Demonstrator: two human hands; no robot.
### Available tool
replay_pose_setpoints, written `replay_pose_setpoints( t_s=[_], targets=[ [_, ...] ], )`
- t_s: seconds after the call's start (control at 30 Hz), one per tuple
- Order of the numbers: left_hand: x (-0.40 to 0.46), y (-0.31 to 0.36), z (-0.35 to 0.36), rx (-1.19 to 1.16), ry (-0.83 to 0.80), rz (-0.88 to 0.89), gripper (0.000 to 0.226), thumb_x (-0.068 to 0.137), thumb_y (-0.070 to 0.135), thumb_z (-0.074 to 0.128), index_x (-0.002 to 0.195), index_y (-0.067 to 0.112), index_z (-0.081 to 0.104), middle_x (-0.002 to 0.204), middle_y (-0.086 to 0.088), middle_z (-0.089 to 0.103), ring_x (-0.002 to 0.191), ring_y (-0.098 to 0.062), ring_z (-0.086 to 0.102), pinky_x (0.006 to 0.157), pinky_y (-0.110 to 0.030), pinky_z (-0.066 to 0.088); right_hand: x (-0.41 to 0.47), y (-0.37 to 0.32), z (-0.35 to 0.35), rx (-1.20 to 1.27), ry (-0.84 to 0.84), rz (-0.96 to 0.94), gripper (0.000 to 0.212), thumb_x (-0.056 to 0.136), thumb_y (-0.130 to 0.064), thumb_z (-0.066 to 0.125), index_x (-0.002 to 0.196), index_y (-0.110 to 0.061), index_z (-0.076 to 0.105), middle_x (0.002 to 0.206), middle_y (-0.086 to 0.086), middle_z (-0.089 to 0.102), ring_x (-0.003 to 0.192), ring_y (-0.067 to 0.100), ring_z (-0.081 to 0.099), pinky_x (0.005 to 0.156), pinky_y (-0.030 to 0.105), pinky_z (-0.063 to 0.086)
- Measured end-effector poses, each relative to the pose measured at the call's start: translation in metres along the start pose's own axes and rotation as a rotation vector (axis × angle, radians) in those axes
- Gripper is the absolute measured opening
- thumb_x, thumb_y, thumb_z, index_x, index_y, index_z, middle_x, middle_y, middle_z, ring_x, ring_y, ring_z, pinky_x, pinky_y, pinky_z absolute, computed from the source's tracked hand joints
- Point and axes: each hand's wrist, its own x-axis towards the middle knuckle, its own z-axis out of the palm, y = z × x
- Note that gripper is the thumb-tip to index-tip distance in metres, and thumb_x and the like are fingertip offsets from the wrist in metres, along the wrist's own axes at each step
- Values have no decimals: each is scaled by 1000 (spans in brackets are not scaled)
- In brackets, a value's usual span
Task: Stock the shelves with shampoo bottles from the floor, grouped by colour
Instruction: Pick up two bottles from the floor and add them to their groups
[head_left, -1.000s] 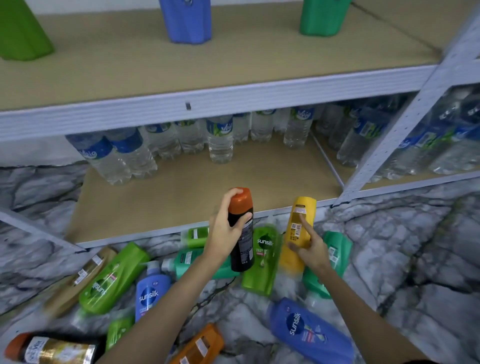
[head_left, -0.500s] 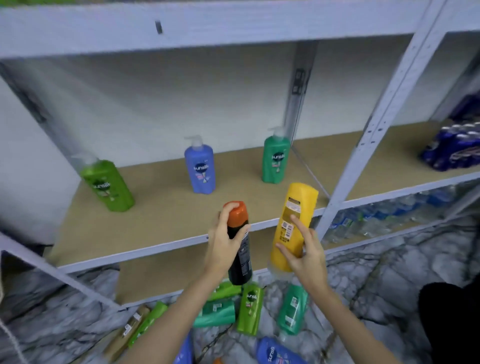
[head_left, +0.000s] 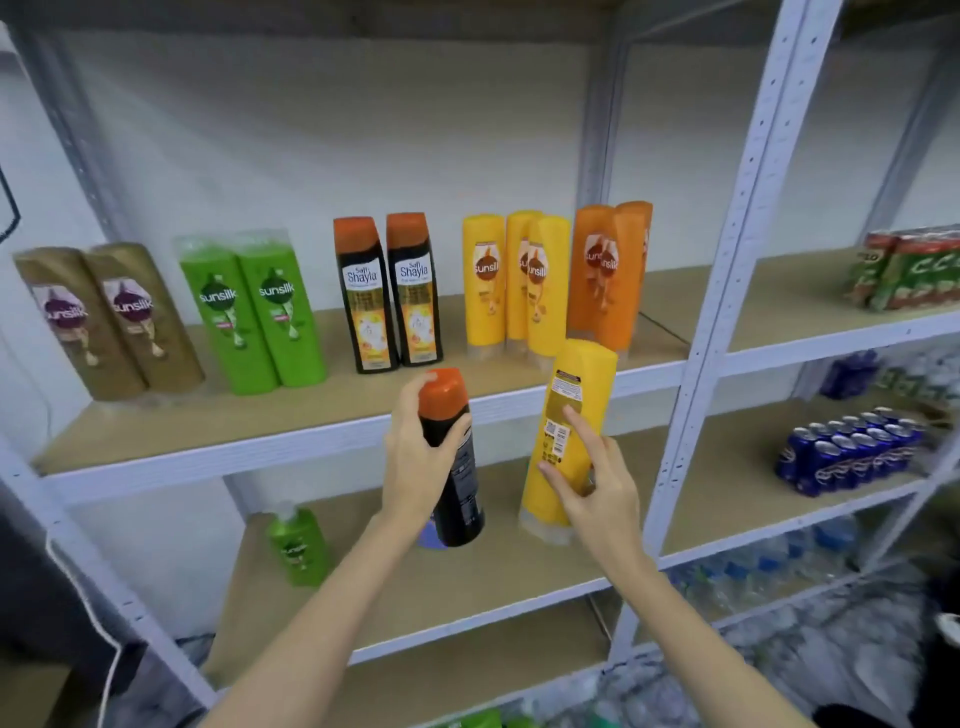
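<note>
My left hand (head_left: 415, 457) grips a black bottle with an orange cap (head_left: 453, 467), held upright just below the upper shelf's front edge (head_left: 311, 441). My right hand (head_left: 592, 483) holds a yellow bottle (head_left: 571, 415), its back label facing me, to the right of the black one. On the upper shelf stand colour groups: two gold bottles (head_left: 104, 322), two green bottles (head_left: 254, 312), two black orange-capped bottles (head_left: 389, 291), three yellow bottles (head_left: 514, 286) and two orange bottles (head_left: 608, 275).
A green pump bottle (head_left: 298, 545) stands on the shelf below, and a blue one is mostly hidden behind my left hand. A white upright post (head_left: 727, 286) divides the bays. The right bay holds red-green packs (head_left: 909, 275), blue cans (head_left: 852, 452) and water bottles (head_left: 753, 571).
The view has risen from the floor and lower shelves to the upper shelf. Both hands have lifted their bottles up with it, still holding them upright.
</note>
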Motion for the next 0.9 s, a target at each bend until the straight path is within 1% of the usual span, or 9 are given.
replay_pose_setpoints(
  t_s=[0.1, 0.27, 0.37, 0.47, 0.53, 0.63, 0.7, 0.83, 0.9],
  targets=[
    [19, 14, -13, 62, 73, 141, 49, 79, 11, 71, 122, 14, 47, 120, -4, 51, 107, -6, 45, 90, -8, 36, 30, -15, 1, 8, 34, -33, 62, 81, -34, 66, 134, -44, 34, 112, 8, 58, 95, 16, 60, 72, 28, 53],
    [40, 21, -22, 125, 131, 244, 55, 78, 9, 72, 118, 29, 41, 117, -3, 49, 105, 0, 42, 92, -1, 31, 74, -17, 19, -14, 58, -57, 57, 81, -37, 68, 133, -32, 45, 111, 8, 58, 87, 23, 61, 63, 35, 54],
    [57, 17, -22, 144, 173, 223, 53, 77, 12, 73, 117, 31, 43, 118, -5, 51, 104, 0, 44, 89, -3, 34, 103, -12, 33, -47, 60, -138, 54, 82, -46, 60, 132, -35, 44, 110, 10, 58, 92, 21, 61, 64, 31, 53],
    [76, 13, -21, 168, 224, 227, 50, 76, 15, 74, 118, 24, 48, 116, -7, 53, 100, 1, 45, 87, -11, 38, 131, -6, 50, -94, 61, -160, 54, 83, -42, 63, 132, -39, 40, 111, 11, 56, 94, 22, 60, 62, 30, 53],
    [90, 10, -21, 197, 268, 237, 49, 75, 14, 75, 118, 16, 52, 114, -9, 54, 100, 0, 45, 89, -7, 36, 148, -2, 61, -105, 58, -153, 58, 81, -35, 68, 132, -39, 41, 112, 12, 56, 90, 24, 61, 61, 31, 53],
    [109, 9, -21, 250, 311, 227, 48, 74, 15, 75, 118, 13, 54, 111, -10, 56, 100, -4, 46, 89, 0, 29, 169, 2, 77, -126, 19, -133, 58, 79, -31, 72, 131, -35, 47, 109, 12, 55, 90, 26, 60, 58, 32, 53],
    [119, 10, -21, 268, 329, 238, 48, 74, 15, 76, 118, 14, 55, 112, -9, 57, 100, -4, 47, 89, 0, 29, 177, 7, 87, -143, -21, -144, 60, 76, -28, 74, 129, -35, 46, 105, 14, 54, 86, 27, 60, 53, 32, 52],
    [137, 19, -15, 295, 373, 263, 46, 74, 16, 75, 116, 13, 56, 110, -10, 56, 93, 4, 43, 85, 3, 28, 182, 15, 102, -196, -64, -125, 67, 71, -31, 78, 126, -39, 41, 99, 14, 55, 73, 26, 60, 42, 30, 49],
    [146, 23, -9, 310, 375, 266, 45, 76, 17, 74, 117, 13, 56, 110, -12, 53, 91, 0, 45, 82, 1, 31, 182, 17, 108, -230, -44, -141, 67, 68, -32, 80, 124, -37, 43, 96, 14, 56, 70, 26, 60, 39, 28, 47]
  ],
)
